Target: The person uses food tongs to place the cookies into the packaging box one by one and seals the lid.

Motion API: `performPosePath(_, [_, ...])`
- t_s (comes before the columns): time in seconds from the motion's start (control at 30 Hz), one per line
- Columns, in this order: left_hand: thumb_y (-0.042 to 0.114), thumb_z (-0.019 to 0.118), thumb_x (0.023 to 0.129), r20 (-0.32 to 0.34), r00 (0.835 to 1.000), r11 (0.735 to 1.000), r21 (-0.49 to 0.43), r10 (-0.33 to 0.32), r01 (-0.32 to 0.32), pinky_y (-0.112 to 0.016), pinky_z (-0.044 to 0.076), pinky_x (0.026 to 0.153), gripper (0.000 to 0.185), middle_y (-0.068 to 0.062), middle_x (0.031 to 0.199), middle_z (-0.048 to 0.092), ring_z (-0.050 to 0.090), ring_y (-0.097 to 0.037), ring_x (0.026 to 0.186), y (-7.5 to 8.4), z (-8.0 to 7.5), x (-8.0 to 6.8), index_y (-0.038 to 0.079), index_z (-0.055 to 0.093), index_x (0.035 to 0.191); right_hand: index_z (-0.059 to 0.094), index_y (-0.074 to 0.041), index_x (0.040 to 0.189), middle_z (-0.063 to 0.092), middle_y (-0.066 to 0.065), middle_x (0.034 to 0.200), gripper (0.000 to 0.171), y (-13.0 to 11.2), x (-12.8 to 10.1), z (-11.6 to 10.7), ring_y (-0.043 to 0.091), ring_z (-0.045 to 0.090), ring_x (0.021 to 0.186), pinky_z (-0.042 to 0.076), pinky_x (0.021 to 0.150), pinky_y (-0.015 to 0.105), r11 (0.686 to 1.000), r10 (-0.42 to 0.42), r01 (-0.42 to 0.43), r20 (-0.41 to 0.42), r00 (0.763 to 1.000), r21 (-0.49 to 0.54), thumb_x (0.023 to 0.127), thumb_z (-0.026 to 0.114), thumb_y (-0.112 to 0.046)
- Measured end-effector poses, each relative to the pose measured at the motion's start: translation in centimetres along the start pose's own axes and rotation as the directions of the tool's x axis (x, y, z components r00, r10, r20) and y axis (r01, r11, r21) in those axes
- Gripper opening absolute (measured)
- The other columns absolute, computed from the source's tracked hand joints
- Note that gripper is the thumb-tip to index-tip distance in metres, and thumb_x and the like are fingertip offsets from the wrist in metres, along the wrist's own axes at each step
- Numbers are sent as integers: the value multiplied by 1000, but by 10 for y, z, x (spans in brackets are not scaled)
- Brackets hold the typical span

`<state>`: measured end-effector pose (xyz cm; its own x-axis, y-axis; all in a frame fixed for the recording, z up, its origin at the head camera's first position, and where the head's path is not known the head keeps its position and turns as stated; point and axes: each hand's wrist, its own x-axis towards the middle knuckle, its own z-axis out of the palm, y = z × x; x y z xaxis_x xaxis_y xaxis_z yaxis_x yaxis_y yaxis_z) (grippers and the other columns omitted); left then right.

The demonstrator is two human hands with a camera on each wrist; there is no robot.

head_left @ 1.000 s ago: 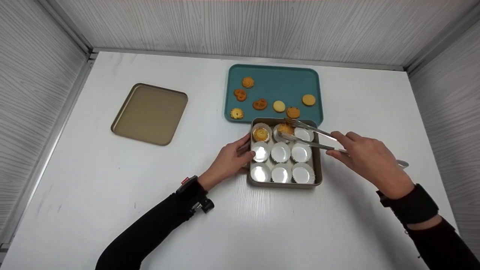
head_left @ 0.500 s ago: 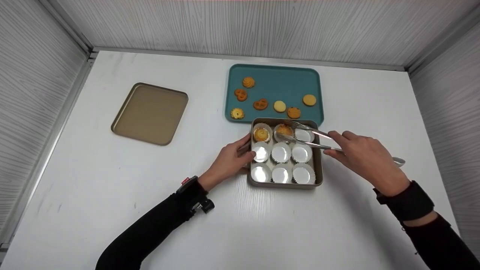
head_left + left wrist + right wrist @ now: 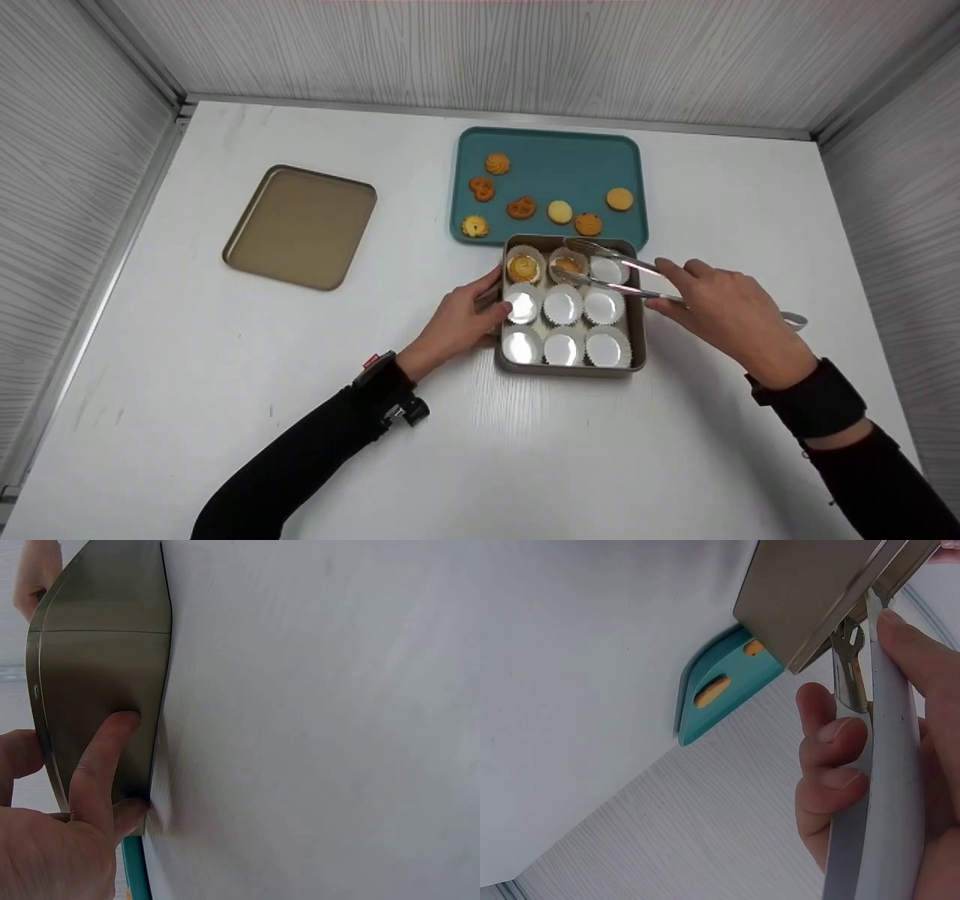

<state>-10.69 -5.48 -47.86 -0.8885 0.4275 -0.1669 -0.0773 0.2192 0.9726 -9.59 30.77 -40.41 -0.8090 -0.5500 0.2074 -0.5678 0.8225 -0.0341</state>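
Note:
A gold-brown metal tin (image 3: 574, 371) stands on the table with several white paper cups inside in rows. My left hand (image 3: 463, 319) holds its left side, thumb over the rim and fingers against the outer wall, as the left wrist view shows. My right hand (image 3: 727, 315) grips metal tongs (image 3: 892, 757) from the right. Their tips are spread on either side of a golden cookie (image 3: 568, 264) in the middle cup of the far row. Another cookie (image 3: 523, 268) lies in the far left cup. The far right cup (image 3: 606, 268) is partly covered by the tongs.
Behind the tin lies a teal tray (image 3: 555, 165) with several cookies, including a pretzel-shaped cookie (image 3: 521, 208) and a round cookie (image 3: 619, 199). The tin overlaps its near edge in the head view. A shallow gold-brown tray (image 3: 304, 229) lies at the left.
The middle far-row cookie has settled lower into its cup, and the tong tips have spread apart from it. The right hand has shifted slightly left. The left hand and tin stay put.

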Motion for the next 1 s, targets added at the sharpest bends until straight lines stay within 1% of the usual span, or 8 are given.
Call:
performPosePath(0.1, [19, 62, 104, 2, 1000, 1000, -7, -10, 10, -33, 59, 91, 69, -11, 162, 40, 46, -22, 144, 0, 0, 0, 7, 28, 163, 67, -2, 128, 61, 11, 76, 52, 1, 0, -1, 21, 57, 54, 51, 46, 41, 1000, 12, -12, 6, 1000, 27, 88, 85, -28])
performPosePath(0.17, [19, 61, 104, 11, 1000, 999, -28, -20, 21, -35, 62, 84, 69, -11, 162, 40, 47, -23, 143, 0, 0, 0, 8, 27, 163, 67, -3, 129, 64, 10, 78, 51, 3, -1, -1, 20, 60, 57, 52, 48, 41, 998, 24, -24, 0, 1000, 57, 89, 84, -29])
performPosePath(0.37, [20, 62, 104, -9, 1000, 998, 63, 28, -27, -31, 44, 112, 68, -12, 161, 42, 46, -22, 144, 1, -1, 1, 6, 30, 162, 64, -1, 135, 71, 17, 91, 50, 12, -3, -1, 30, 69, 69, 56, 55, 48, 982, 110, -98, -63, 992, 164, 94, 79, -27])
performPosePath(0.47, [20, 62, 104, -11, 999, 997, 69, 32, -31, -31, 40, 116, 68, -11, 161, 42, 45, -22, 145, 0, -1, 1, 5, 30, 162, 63, 1, 133, 72, 21, 94, 47, 20, -3, 1, 33, 70, 72, 56, 56, 52, 977, 136, -116, -104, 985, 178, 95, 78, -24])
performPosePath(0.57, [20, 62, 103, -10, 1000, 998, 54, 26, -25, -30, 42, 114, 69, -11, 161, 42, 45, -21, 145, -1, -1, 2, 6, 29, 162, 64, 3, 129, 70, 21, 88, 45, 29, 0, 3, 33, 67, 67, 55, 52, 52, 981, 142, -120, -142, 980, 153, 94, 79, -23])
performPosePath(0.7, [20, 61, 104, 8, 1000, 1000, -14, 2, -2, -35, 59, 93, 70, -11, 163, 40, 47, -22, 143, -2, 0, 2, 7, 27, 163, 65, 4, 126, 67, 19, 80, 45, 41, 4, 7, 33, 64, 62, 52, 48, 53, 983, 161, -144, -151, 975, 116, 93, 80, -24])
performPosePath(0.8, [19, 61, 104, 16, 1000, 999, -44, -7, 8, -36, 63, 81, 70, -12, 163, 39, 48, -23, 143, -2, 1, 1, 6, 27, 164, 65, 1, 126, 66, 18, 78, 45, 49, 7, 10, 33, 63, 62, 51, 48, 55, 978, 193, -181, -111, 975, 105, 94, 79, -28])
performPosePath(1.0, [19, 63, 103, 6, 1000, 1000, -23, 15, -15, -34, 61, 86, 71, -12, 163, 39, 45, -24, 144, -1, 0, 1, 6, 28, 163, 65, -3, 132, 67, 17, 83, 48, 60, 13, 15, 35, 65, 65, 52, 53, 57, 963, 249, -248, 7, 968, 100, 96, 76, -35])
